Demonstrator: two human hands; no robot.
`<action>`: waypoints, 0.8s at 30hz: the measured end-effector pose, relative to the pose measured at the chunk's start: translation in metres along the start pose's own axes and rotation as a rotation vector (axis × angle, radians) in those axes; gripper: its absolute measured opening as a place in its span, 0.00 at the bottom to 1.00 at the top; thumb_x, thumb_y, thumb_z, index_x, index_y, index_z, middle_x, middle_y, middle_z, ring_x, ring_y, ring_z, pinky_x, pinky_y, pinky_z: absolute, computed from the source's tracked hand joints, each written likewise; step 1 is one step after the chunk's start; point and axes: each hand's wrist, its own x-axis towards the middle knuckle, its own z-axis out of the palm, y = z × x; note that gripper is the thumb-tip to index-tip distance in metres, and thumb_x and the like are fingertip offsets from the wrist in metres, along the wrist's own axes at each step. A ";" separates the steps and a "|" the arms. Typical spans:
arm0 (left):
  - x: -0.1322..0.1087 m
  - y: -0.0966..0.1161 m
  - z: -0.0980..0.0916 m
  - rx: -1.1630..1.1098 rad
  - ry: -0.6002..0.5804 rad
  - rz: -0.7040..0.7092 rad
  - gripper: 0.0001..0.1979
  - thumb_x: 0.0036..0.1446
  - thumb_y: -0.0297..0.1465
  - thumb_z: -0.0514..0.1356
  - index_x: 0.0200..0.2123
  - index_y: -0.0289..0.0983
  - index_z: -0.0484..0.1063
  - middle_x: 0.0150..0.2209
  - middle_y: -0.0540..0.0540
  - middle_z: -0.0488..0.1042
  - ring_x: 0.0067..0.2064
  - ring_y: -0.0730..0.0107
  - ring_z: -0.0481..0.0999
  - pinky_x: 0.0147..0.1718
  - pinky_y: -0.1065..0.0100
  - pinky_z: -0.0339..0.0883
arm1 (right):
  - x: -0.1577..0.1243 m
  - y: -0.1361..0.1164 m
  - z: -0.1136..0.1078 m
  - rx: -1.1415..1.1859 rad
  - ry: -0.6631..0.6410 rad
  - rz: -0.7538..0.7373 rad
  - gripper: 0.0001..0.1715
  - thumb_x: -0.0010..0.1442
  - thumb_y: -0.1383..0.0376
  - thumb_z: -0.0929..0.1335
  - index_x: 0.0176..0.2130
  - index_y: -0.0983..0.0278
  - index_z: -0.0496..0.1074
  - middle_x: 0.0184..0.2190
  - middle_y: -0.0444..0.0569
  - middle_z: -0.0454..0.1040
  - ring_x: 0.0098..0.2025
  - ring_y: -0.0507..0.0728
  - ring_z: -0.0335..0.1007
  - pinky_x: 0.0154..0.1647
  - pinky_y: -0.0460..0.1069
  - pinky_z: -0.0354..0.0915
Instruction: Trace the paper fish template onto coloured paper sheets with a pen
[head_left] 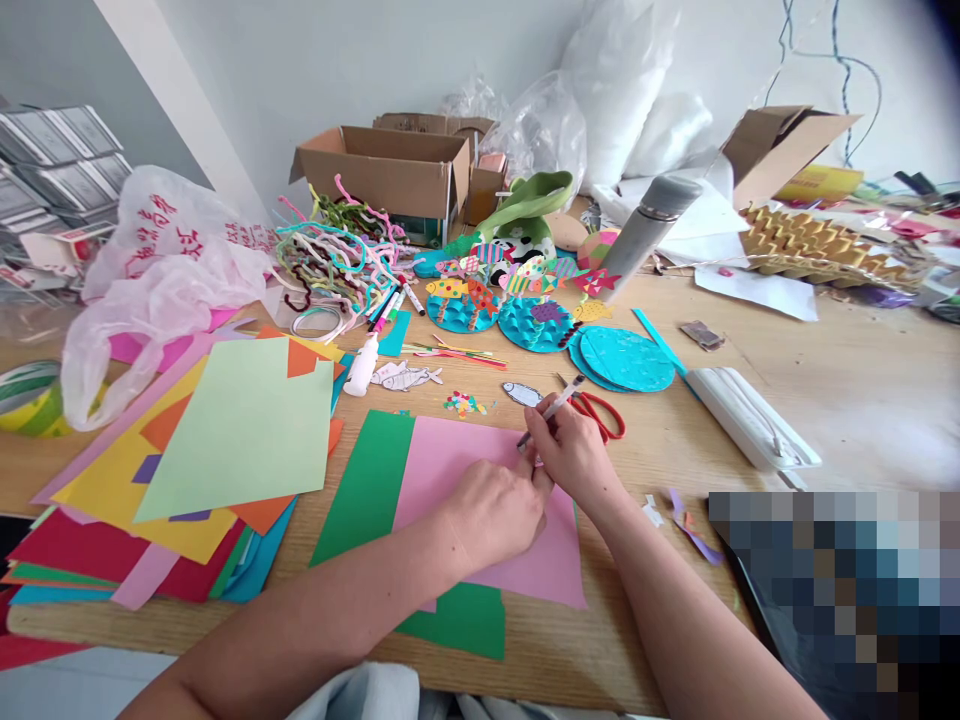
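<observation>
A pink sheet of paper (480, 450) lies over a green sheet (364, 480) in front of me. My right hand (574, 455) grips a slim white pen (561, 398) with dark ends, its lower end at the pink sheet. Beside it, my left hand (499, 510) rests on the pink paper with fingers bent. Its fingertips are partly hidden against the right hand, so what they press is unclear. Just beyond the hands lie a paper fish cutout (521, 393) and red-handled scissors (604, 415), partly behind the right hand.
Coloured paper (247, 430) is piled at left. Glue bottle (363, 366), fish drawings (409, 377) and confetti (465, 403) lie ahead. Farther back are blue discs (630, 358) with paper fish, pipe cleaners (341, 265), a tilted flask (652, 230) and a box (390, 165). A white case (750, 415) lies right.
</observation>
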 end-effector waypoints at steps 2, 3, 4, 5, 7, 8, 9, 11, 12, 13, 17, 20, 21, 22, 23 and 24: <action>0.000 0.000 0.000 -0.002 -0.008 -0.003 0.16 0.62 0.28 0.47 0.51 0.30 0.63 0.41 0.35 0.75 0.32 0.61 0.78 0.25 0.66 0.68 | 0.000 0.000 0.000 0.003 -0.004 -0.003 0.15 0.62 0.57 0.60 0.26 0.60 0.60 0.19 0.45 0.70 0.21 0.54 0.67 0.25 0.47 0.58; 0.000 0.000 0.000 -0.003 -0.010 -0.004 0.16 0.62 0.28 0.47 0.51 0.30 0.64 0.41 0.36 0.75 0.31 0.61 0.78 0.25 0.66 0.68 | 0.000 0.000 0.000 0.004 -0.006 -0.003 0.15 0.61 0.57 0.60 0.26 0.60 0.60 0.19 0.46 0.70 0.21 0.54 0.67 0.25 0.47 0.58; 0.001 0.000 0.000 -0.004 -0.011 -0.003 0.16 0.62 0.28 0.47 0.51 0.30 0.64 0.41 0.36 0.75 0.31 0.61 0.77 0.25 0.66 0.68 | 0.000 0.000 0.000 0.006 -0.007 -0.002 0.15 0.61 0.57 0.60 0.26 0.60 0.60 0.19 0.46 0.70 0.21 0.54 0.67 0.25 0.47 0.58; 0.001 0.000 0.000 -0.004 -0.011 -0.002 0.16 0.62 0.28 0.47 0.52 0.30 0.63 0.41 0.36 0.75 0.31 0.61 0.77 0.25 0.65 0.68 | 0.000 0.000 0.000 0.008 -0.008 -0.001 0.15 0.61 0.57 0.60 0.26 0.60 0.60 0.19 0.46 0.70 0.21 0.54 0.67 0.25 0.47 0.58; 0.000 0.000 0.000 0.000 -0.012 -0.001 0.17 0.62 0.28 0.47 0.52 0.30 0.63 0.41 0.36 0.75 0.31 0.61 0.77 0.24 0.65 0.68 | 0.000 0.000 0.000 0.013 -0.009 -0.001 0.15 0.61 0.57 0.60 0.26 0.61 0.60 0.19 0.46 0.70 0.21 0.54 0.67 0.25 0.47 0.58; 0.000 0.000 0.000 0.003 -0.012 -0.001 0.17 0.62 0.28 0.47 0.52 0.30 0.63 0.41 0.36 0.75 0.31 0.60 0.77 0.24 0.65 0.68 | 0.000 0.000 0.000 0.013 -0.009 -0.004 0.15 0.61 0.57 0.60 0.26 0.61 0.61 0.19 0.45 0.70 0.21 0.54 0.67 0.25 0.47 0.58; 0.000 0.000 -0.001 0.006 -0.013 0.000 0.17 0.62 0.28 0.47 0.52 0.30 0.63 0.41 0.36 0.75 0.31 0.60 0.77 0.24 0.64 0.68 | 0.000 0.000 0.000 0.012 -0.008 -0.008 0.15 0.61 0.57 0.60 0.26 0.61 0.61 0.19 0.45 0.70 0.21 0.54 0.67 0.25 0.47 0.58; 0.000 0.000 -0.001 0.006 -0.012 0.003 0.17 0.62 0.28 0.47 0.52 0.31 0.63 0.40 0.37 0.75 0.31 0.60 0.77 0.24 0.64 0.68 | 0.000 -0.001 -0.001 0.010 -0.006 -0.016 0.15 0.61 0.57 0.60 0.26 0.60 0.61 0.18 0.45 0.70 0.21 0.53 0.66 0.24 0.47 0.58; -0.001 0.000 -0.001 0.003 -0.011 0.006 0.17 0.62 0.28 0.47 0.52 0.31 0.63 0.41 0.37 0.75 0.31 0.60 0.77 0.24 0.64 0.68 | 0.000 -0.001 -0.001 0.009 -0.005 -0.018 0.15 0.61 0.57 0.60 0.26 0.60 0.61 0.18 0.45 0.70 0.20 0.53 0.66 0.24 0.47 0.58; -0.001 0.000 -0.002 0.001 -0.011 0.007 0.17 0.62 0.28 0.47 0.52 0.31 0.63 0.41 0.37 0.75 0.31 0.60 0.77 0.24 0.65 0.68 | 0.000 -0.002 -0.001 0.010 -0.004 -0.019 0.15 0.61 0.56 0.60 0.26 0.60 0.61 0.18 0.45 0.69 0.20 0.53 0.66 0.23 0.46 0.58; 0.000 0.000 -0.001 -0.002 -0.022 -0.005 0.17 0.62 0.28 0.47 0.52 0.31 0.63 0.41 0.36 0.75 0.31 0.61 0.77 0.25 0.65 0.68 | 0.000 -0.003 -0.001 0.011 0.000 -0.017 0.15 0.61 0.56 0.60 0.26 0.60 0.60 0.18 0.45 0.69 0.20 0.53 0.65 0.23 0.46 0.57; 0.000 0.000 -0.001 -0.005 -0.023 -0.008 0.17 0.62 0.28 0.47 0.53 0.31 0.62 0.42 0.36 0.74 0.32 0.61 0.77 0.26 0.65 0.69 | 0.000 -0.002 -0.001 0.002 0.002 -0.019 0.15 0.61 0.56 0.60 0.26 0.60 0.60 0.18 0.45 0.69 0.19 0.53 0.65 0.23 0.46 0.57; 0.000 0.001 0.000 -0.006 -0.022 -0.006 0.17 0.62 0.28 0.47 0.53 0.31 0.62 0.42 0.36 0.74 0.32 0.61 0.77 0.25 0.65 0.69 | 0.000 -0.002 -0.001 0.000 0.002 -0.020 0.15 0.61 0.57 0.60 0.26 0.60 0.60 0.18 0.44 0.69 0.19 0.53 0.65 0.23 0.46 0.57; 0.000 0.001 0.000 -0.006 -0.020 -0.005 0.17 0.62 0.28 0.47 0.53 0.31 0.62 0.42 0.35 0.74 0.32 0.61 0.77 0.25 0.65 0.69 | 0.000 -0.002 -0.001 -0.002 0.000 -0.020 0.14 0.61 0.57 0.60 0.26 0.60 0.60 0.18 0.44 0.69 0.19 0.53 0.65 0.23 0.46 0.57; 0.000 0.001 0.000 -0.005 -0.017 -0.005 0.18 0.62 0.28 0.47 0.53 0.31 0.62 0.42 0.35 0.74 0.31 0.60 0.77 0.25 0.65 0.69 | 0.000 -0.001 -0.001 -0.004 -0.003 -0.020 0.14 0.61 0.57 0.60 0.26 0.60 0.60 0.18 0.44 0.69 0.19 0.52 0.64 0.23 0.46 0.57; 0.000 0.001 0.000 -0.004 -0.016 -0.006 0.18 0.62 0.28 0.47 0.54 0.31 0.62 0.42 0.36 0.75 0.31 0.60 0.77 0.25 0.65 0.69 | 0.000 0.000 -0.001 -0.007 -0.004 -0.020 0.14 0.61 0.57 0.60 0.26 0.60 0.60 0.18 0.44 0.69 0.19 0.52 0.64 0.23 0.46 0.57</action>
